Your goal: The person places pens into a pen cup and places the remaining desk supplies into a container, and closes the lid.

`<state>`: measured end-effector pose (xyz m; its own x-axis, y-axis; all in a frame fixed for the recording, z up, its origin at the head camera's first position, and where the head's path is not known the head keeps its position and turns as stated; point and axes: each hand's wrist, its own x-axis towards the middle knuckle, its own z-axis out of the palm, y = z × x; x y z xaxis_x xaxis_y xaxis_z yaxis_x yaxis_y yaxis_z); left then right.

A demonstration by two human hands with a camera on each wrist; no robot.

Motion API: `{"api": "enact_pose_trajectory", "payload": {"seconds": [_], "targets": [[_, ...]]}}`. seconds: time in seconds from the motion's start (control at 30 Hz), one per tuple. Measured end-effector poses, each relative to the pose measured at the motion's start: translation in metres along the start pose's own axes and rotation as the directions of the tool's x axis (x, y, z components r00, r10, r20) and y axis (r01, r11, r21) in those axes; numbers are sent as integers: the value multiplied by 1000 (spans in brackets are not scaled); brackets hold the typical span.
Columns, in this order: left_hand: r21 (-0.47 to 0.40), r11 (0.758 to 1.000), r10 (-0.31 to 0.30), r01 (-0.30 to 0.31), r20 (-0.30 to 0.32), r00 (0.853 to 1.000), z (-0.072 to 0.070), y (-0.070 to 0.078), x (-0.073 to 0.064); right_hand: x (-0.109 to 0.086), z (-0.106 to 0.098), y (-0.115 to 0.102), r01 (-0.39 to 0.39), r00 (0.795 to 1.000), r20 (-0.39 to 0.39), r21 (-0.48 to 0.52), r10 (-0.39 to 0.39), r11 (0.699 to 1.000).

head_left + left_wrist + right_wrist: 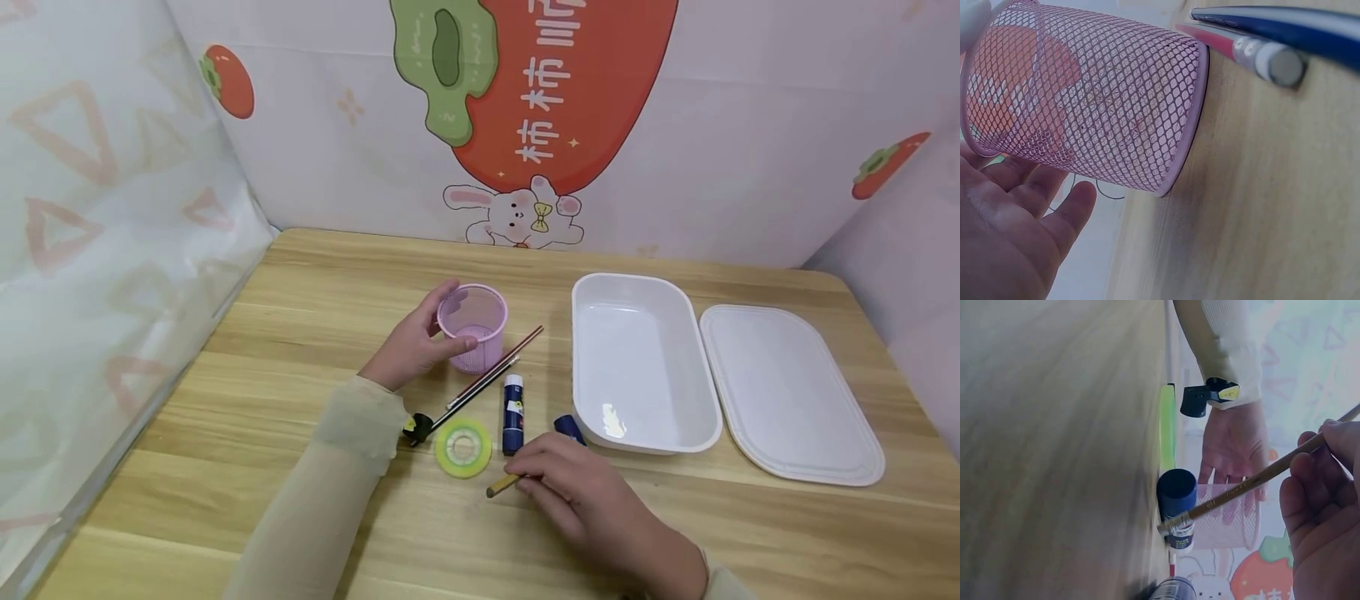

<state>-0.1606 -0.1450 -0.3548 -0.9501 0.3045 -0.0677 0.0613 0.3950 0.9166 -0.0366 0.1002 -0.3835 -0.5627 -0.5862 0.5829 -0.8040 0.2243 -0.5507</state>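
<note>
"Two hands are at work for us, so where does the brown pencil [504, 484] lie from the pink cup [480, 354]?"

"On our near side of the cup and a little to its right, well apart from it. Our right hand [588, 496] pinches the pencil, thumb and fingers closed on it with no slack."

"And its long axis?"

"Aslant. The right wrist view shows us the metal-banded end low, toward the table [315, 275], while the cup stands mouth up, so the two axes don't line up. We'd judge that angle matters most."

"Which hand of ours is nearer the cup?"

"The left hand [408, 342]. It holds the cup from the left, thumb on the near side, fingers round the far side, only as wide apart as the cup itself."

"What lies between pencil and cup?"

"On the cup's near side we have the tape roll [444, 448] and the glue stick [513, 417]; closer in, two pencils [486, 385] lie slanting just beside it. They're all low, so we'd pass over them."

"And farther out?"

"Right of the cup, the white tray [630, 358], then its lid [787, 392] beyond. A blue tube [568, 428] lies by the tray, partly hidden by our right hand."
</note>
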Motion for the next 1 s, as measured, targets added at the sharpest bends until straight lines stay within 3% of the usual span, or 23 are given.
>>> {"api": "enact_pose_trajectory", "payload": {"seconds": [0.2,0.33,0.53,0.77,1.0], "targets": [[5,1000,-5,5,3,1000,0,1,0,3,-2,1,-29,995,-95,39,32,999],[4,1000,5,-5,2,1000,0,1,-1,2,-4,1,-89,986,-133,77,99,993],[-31,999,27,-27,-3,1000,1,-1,-2,8,-7,-1,-168,970,-161,82,179,982],[-14,999,32,-32,-5,999,1,-6,1,23,-16,0,-189,963,-186,61,197,980],[-18,999,40,-40,-2,999,0,0,-3,37,-25,3,-214,964,-162,-12,209,977]]}}
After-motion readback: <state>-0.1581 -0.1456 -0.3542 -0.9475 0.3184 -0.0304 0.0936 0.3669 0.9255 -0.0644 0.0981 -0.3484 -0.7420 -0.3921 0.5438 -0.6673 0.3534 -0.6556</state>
